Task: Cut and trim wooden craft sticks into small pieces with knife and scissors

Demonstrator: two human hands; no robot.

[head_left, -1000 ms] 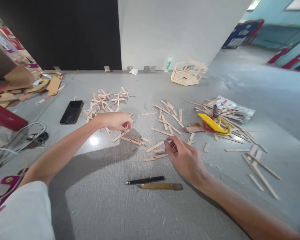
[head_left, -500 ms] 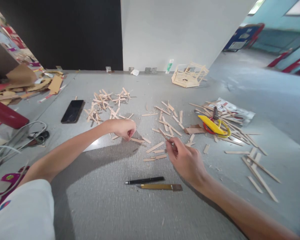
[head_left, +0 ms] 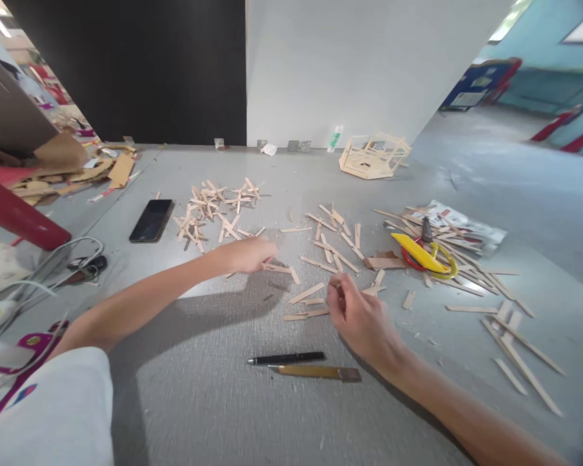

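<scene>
My left hand is closed, its fingertips pinching the end of a thin wooden craft stick piece. A short piece sits at an angle at its far end, and shadows lie on the table apart from it, so it appears raised. My right hand is closed too, fingers curled together just above the table; what is in them, if anything, is hidden. Close to it lie loose cut craft sticks. Nearer to me, a black pen and a craft knife with a yellowish handle lie side by side.
Joined stick pieces lie in a pile beside a phone. A wooden stick frame stands by the upright panel. Yellow-handled cutters rest on more sticks at right. Cables and cardboard scraps are at left.
My left hand has lifted the stick piece off the table. My right hand has turned, and the stick that stuck out of its fingers no longer shows. The view has shifted slightly.
</scene>
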